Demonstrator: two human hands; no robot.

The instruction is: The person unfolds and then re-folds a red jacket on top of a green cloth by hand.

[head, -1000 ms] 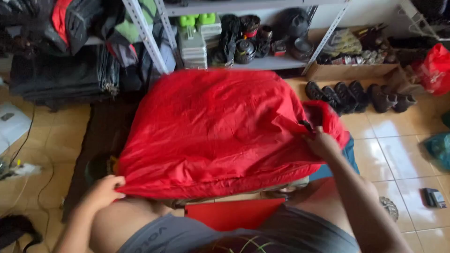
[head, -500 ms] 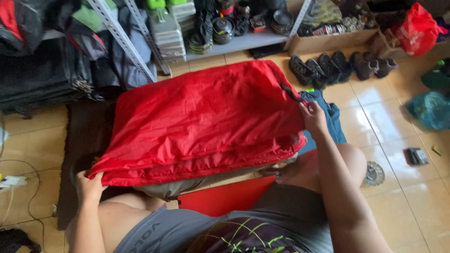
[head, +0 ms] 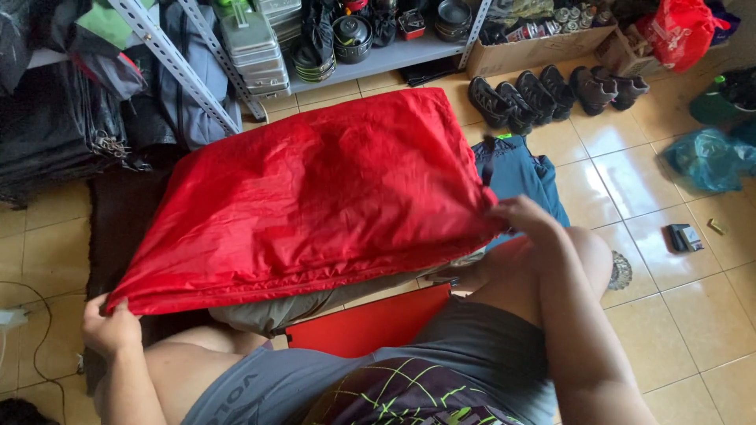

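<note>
A: What are the hands doing?

B: The left hand (head: 110, 327) is closed around the near left corner of a big red fabric sheet (head: 315, 197), fingers curled over the hem. The right hand (head: 529, 220) pinches the sheet's right edge, about level with the person's right knee.

A: And where does the sheet lie?

B: It is stretched between the two hands, held up over the lap and sloping away toward the far side of the floor. Its far edge reaches close to the metal shelf (head: 394, 59).

A: Anything under it?

B: A khaki cloth (head: 299, 307) shows below the near hem, and nearer still a flat red piece (head: 370, 323) lies against the grey shorts (head: 441, 362). A blue garment (head: 520, 177) lies on the tiles just right of the sheet.

A: What else is around?

B: A row of dark shoes (head: 551, 94) stands far right by the shelf, a teal plastic bag (head: 705, 157) farther right, and a dark mat (head: 118, 220) lies on the left under the sheet.
</note>
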